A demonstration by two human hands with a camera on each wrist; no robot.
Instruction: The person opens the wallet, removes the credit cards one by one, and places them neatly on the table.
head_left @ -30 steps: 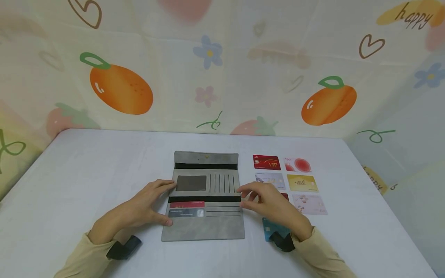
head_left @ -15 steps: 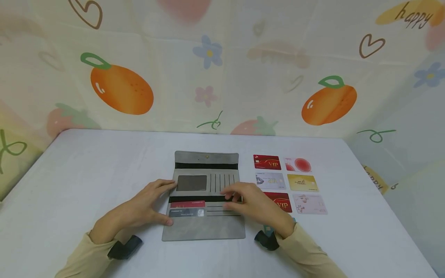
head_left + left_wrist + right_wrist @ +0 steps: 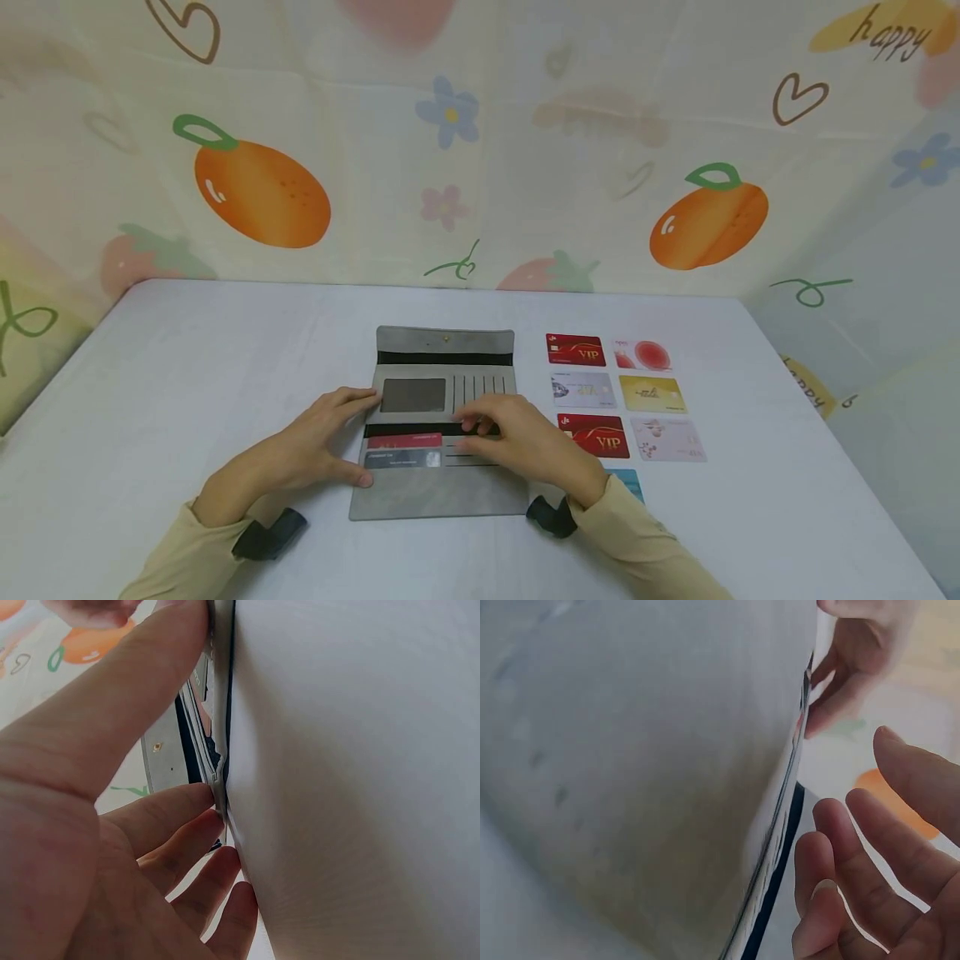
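Note:
A grey wallet (image 3: 438,493) lies unfolded in front of me. Along its left edge rests my left hand (image 3: 315,442), thumb on the lower panel and fingers spread higher up; the left wrist view shows these fingers (image 3: 180,817) against the edge. A red card (image 3: 405,441) and a dark grey card (image 3: 401,459) sit in the wallet's left slots. Over the right-hand slots hovers my right hand (image 3: 525,442), fingers loosely bent. Nothing shows between its thumb and fingers in the right wrist view, where the hand (image 3: 877,877) is beside the wallet's edge (image 3: 769,855).
Right of the wallet lie several loose cards in rows, among them a red VIP card (image 3: 576,350), a gold card (image 3: 652,395) and a pale flowered card (image 3: 669,440). My right forearm partly covers a teal card (image 3: 628,483). A printed curtain (image 3: 540,167) hangs behind the table.
My right hand has moved left across the wallet, from its right edge to over the slots, uncovering more of the nearer red VIP card. My left hand has stayed put.

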